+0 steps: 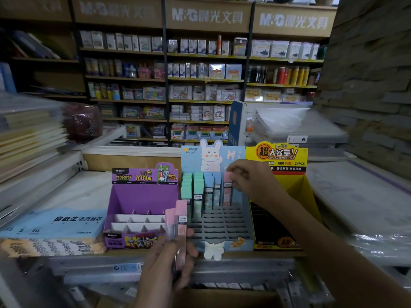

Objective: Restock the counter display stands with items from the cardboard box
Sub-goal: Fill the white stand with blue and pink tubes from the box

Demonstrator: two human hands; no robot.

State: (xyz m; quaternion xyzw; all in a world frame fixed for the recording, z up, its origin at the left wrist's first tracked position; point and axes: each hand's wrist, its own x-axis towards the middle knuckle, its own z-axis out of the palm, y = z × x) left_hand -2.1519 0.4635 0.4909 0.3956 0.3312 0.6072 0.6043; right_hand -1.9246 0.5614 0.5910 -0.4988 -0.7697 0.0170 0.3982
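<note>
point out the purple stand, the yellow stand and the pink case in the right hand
purple stand [144, 196]: head view, inner back wall
yellow stand [282, 155]: head view, header card
pink case [227, 192]: head view, lower body

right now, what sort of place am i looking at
Most likely a stationery shop: M&G signboards over wall shelves packed with boxed goods, and a counter display stand half filled with lead cases.

One head-worn wide-angle camera, sited on the person standing at the counter [80, 190], faces forward and downward, near to the blue display stand [222, 225] at frame centre, with the wall shelves [206, 80] well apart behind it.
</note>
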